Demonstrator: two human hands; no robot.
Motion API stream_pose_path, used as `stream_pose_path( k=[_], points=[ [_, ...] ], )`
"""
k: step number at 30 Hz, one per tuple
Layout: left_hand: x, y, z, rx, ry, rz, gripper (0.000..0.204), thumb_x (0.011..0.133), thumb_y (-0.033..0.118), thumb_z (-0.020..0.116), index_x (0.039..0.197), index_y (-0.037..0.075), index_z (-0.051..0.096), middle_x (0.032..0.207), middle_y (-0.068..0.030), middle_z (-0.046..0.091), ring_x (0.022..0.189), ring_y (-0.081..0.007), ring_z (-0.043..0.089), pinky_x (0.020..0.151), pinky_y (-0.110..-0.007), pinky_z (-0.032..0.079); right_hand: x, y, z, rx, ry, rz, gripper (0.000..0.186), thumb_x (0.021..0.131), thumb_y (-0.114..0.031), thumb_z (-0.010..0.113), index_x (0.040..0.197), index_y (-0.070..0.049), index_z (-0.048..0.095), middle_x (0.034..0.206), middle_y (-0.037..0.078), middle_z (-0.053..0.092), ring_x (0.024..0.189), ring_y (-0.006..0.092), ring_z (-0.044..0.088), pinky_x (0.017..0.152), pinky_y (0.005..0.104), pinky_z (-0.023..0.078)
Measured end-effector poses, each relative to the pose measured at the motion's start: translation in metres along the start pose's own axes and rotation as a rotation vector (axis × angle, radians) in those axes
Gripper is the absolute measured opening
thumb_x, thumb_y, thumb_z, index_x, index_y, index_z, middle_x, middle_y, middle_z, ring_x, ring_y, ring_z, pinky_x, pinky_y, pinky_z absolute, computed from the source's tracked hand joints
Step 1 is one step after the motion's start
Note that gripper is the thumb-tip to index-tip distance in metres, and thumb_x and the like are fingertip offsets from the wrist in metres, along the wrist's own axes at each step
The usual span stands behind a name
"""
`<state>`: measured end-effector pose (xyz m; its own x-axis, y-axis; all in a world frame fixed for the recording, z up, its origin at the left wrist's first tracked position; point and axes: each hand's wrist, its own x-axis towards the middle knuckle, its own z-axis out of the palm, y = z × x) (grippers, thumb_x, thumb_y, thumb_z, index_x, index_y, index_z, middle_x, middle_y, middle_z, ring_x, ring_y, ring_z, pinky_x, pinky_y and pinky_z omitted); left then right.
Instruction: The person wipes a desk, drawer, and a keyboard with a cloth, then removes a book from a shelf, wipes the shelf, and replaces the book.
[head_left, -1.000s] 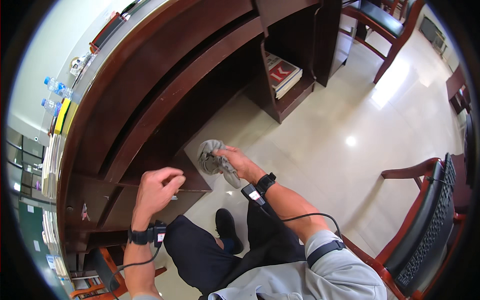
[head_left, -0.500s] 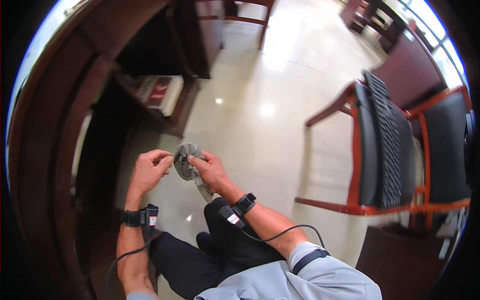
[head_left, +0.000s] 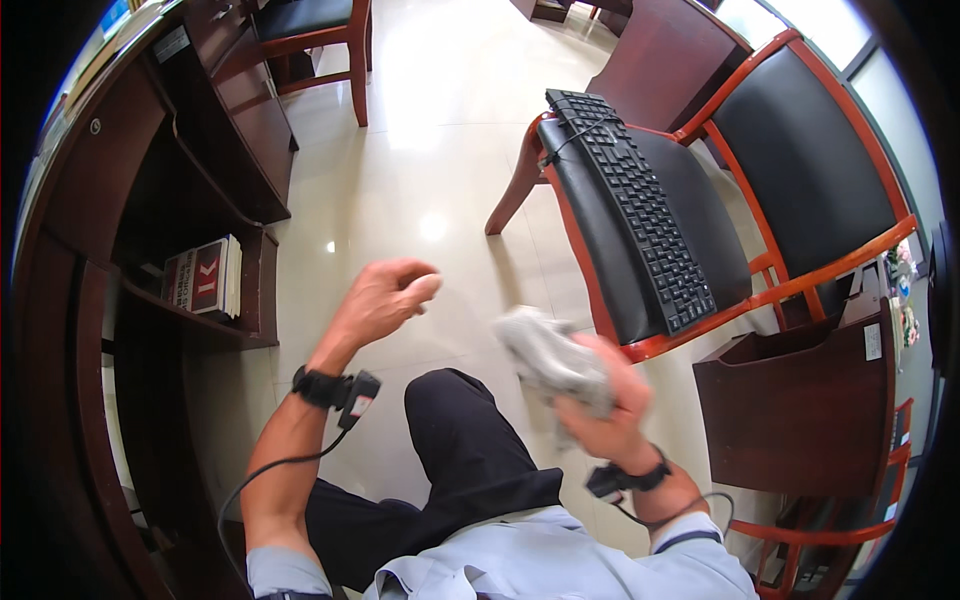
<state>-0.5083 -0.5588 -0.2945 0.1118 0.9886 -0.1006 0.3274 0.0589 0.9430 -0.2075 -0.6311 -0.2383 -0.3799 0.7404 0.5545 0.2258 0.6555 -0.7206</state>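
My right hand (head_left: 612, 405) is closed around a crumpled grey cloth (head_left: 550, 355), out over the floor at the near edge of the black-seated chair (head_left: 700, 205). Motion blurs both the hand and the cloth. On the chair's seat lies a black keyboard (head_left: 640, 215), its cable bundled at the far end, apart from my hand. My left hand (head_left: 385, 300) hovers above the floor, to the left of the cloth. Its fingers bend loosely with the thumb a little apart, and nothing shows in them.
A dark wooden desk (head_left: 85, 190) runs along my left, with books (head_left: 205, 278) on its low shelf. Another chair (head_left: 357, 55) stands at the far left. A brown wooden cabinet (head_left: 800, 410) is close on the right. Shiny pale tiles (head_left: 440, 180) cover the floor.
My view has turned right toward the chair with the keyboard. My right hand has carried the cloth rightward, away from my left hand, which was close beside it.
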Motion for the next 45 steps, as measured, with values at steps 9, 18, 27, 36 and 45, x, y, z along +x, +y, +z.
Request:
stream_pose_path(
  k=[9, 18, 27, 36, 45],
  points=[
    [0.075, 0.072, 0.098, -0.162, -0.168, 0.143, 0.040, 0.100, 0.026, 0.064, 0.127, -0.004, 0.064, 0.097, -0.0114, 0.072, 0.075, -0.0137, 0.070, 0.069, -0.028, 0.059, 0.013, 0.079, -0.206, 0.134, 0.680, 0.686, 0.027, 0.099, -0.024, 0.065, 0.114, -0.002, 0.065, 0.094, 0.002, 0.069, 0.070, 0.0095, 0.064, 0.058, 0.0256, 0.053],
    [0.107, 0.092, 0.165, -0.464, -0.235, 0.049, 0.060, 0.101, 0.030, 0.063, 0.139, -0.014, 0.049, 0.116, -0.0175, 0.067, 0.097, -0.0187, 0.069, 0.081, -0.031, 0.060, 0.055, 0.127, -0.230, 0.477, 0.278, 0.891, 0.028, 0.101, -0.026, 0.062, 0.114, -0.002, 0.068, 0.100, 0.007, 0.075, 0.083, 0.0162, 0.073, 0.077, 0.0302, 0.059],
    [0.121, 0.093, 0.170, -0.668, -0.105, -0.116, 0.042, 0.100, 0.031, 0.066, 0.118, -0.007, 0.061, 0.099, -0.0113, 0.071, 0.083, -0.0147, 0.071, 0.066, -0.030, 0.059, 0.058, 0.118, -0.190, 0.635, 0.050, 0.852, 0.030, 0.098, -0.017, 0.062, 0.123, -0.001, 0.065, 0.106, 0.007, 0.073, 0.089, 0.0153, 0.071, 0.082, 0.0313, 0.059],
    [0.078, 0.037, 0.114, -0.837, -0.105, -0.154, 0.040, 0.103, 0.031, 0.062, 0.121, -0.004, 0.063, 0.102, -0.0096, 0.074, 0.080, -0.0127, 0.073, 0.070, -0.029, 0.063, 0.061, 0.125, -0.169, 0.462, 0.003, 0.809, 0.023, 0.097, -0.014, 0.064, 0.115, -0.001, 0.068, 0.101, 0.003, 0.072, 0.085, 0.0094, 0.067, 0.077, 0.0259, 0.056],
    [-0.055, -0.057, 0.054, -0.848, 0.236, -0.069, 0.041, 0.100, 0.028, 0.068, 0.126, -0.003, 0.059, 0.106, -0.0061, 0.071, 0.087, -0.0105, 0.070, 0.079, -0.028, 0.061, 0.098, 0.099, -0.128, 0.318, -0.316, 0.653, 0.018, 0.099, -0.012, 0.062, 0.111, 0.000, 0.069, 0.097, 0.002, 0.073, 0.081, 0.0073, 0.067, 0.073, 0.0236, 0.055]
  ],
)
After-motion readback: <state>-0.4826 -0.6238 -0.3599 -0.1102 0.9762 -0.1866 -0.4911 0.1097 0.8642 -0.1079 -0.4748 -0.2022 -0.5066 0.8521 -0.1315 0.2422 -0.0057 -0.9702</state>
